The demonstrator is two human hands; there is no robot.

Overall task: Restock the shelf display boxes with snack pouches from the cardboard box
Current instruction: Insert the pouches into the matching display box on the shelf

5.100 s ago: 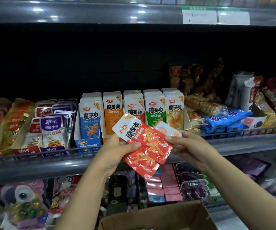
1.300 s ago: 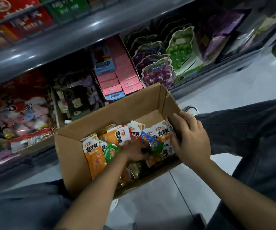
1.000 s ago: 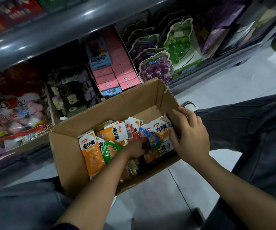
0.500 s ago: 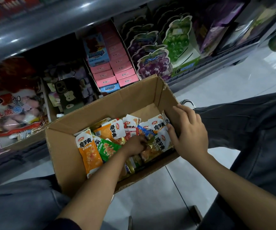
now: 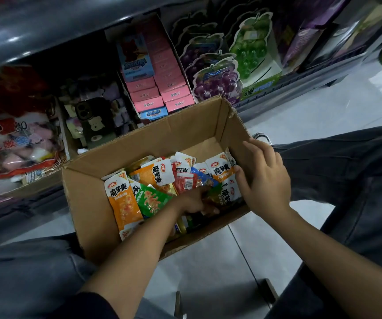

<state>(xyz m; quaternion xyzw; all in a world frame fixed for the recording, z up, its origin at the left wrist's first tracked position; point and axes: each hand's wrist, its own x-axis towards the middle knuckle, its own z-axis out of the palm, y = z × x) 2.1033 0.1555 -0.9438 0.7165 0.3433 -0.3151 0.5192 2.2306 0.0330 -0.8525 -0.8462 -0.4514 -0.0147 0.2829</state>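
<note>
An open cardboard box (image 5: 89,203) stands on the floor between my knees, holding a loose pile of snack pouches. An orange pouch (image 5: 123,203) lies at the left, a green pouch (image 5: 153,201) beside it, and a red pouch (image 5: 185,183) sits mid-pile. My left hand (image 5: 192,201) is down in the pile with its fingertips buried among the pouches; whether it grips one is hidden. My right hand (image 5: 266,180) clasps the box's right wall, thumb inside against a white-and-orange pouch (image 5: 220,171).
Behind the box, the bottom shelf holds pink boxes (image 5: 162,88), grape-shaped packs (image 5: 215,81) and a bag of sweets (image 5: 17,143). A grey shelf edge (image 5: 47,26) overhangs them. Tiled floor (image 5: 312,107) lies to the right. My trouser legs (image 5: 346,169) flank the box.
Five seconds ago both hands held red pouches up at the shelf. Now I look down into the box. Over the last second my left hand has dug deeper while the right stayed put.
</note>
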